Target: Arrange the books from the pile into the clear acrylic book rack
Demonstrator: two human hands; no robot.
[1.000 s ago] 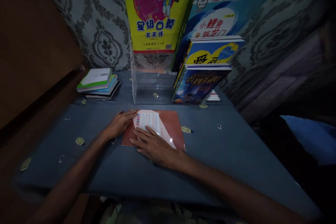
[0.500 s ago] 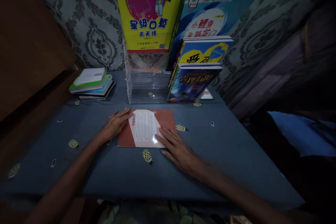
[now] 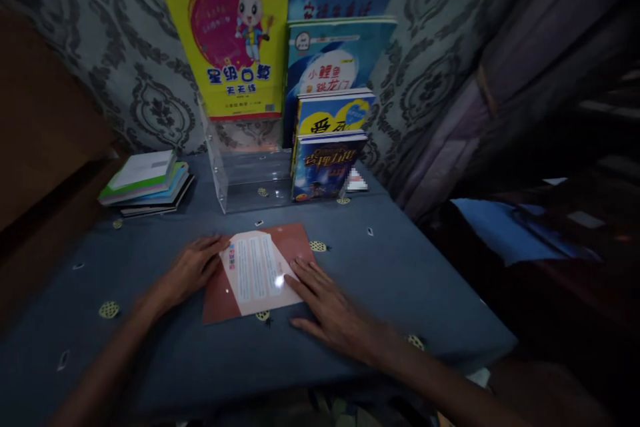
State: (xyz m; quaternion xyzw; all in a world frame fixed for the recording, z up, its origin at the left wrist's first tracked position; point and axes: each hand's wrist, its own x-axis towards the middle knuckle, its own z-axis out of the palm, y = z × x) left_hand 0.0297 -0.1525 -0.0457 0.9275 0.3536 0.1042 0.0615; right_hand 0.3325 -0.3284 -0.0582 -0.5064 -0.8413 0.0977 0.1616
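Observation:
A thin reddish-brown booklet (image 3: 257, 273) lies flat on the table, with a pale panel and columns of printed text on its upper side. My left hand (image 3: 193, 267) rests at its upper left edge, fingers stretched out and fingertips touching it. On the right part of the booklet lies my right hand (image 3: 330, 310), fingers extended across its surface and thumb apart near the lower edge. Neither hand grasps the booklet. Its near edge partly covers a printed pineapple (image 3: 263, 315) on the tablecloth.
Behind the booklet, a clear acrylic stand (image 3: 220, 177) carries a yellow book (image 3: 225, 33) on the left and several books, a dark blue one (image 3: 327, 170) in front, on the right. A stack of books (image 3: 145, 180) lies at the left. A blue cloth (image 3: 505, 230) shows beyond the table's right edge.
The head view has turned right, so things appear further left. The booklet has slid slightly toward me and now overlaps the printed pineapple. Both hands stay on it.

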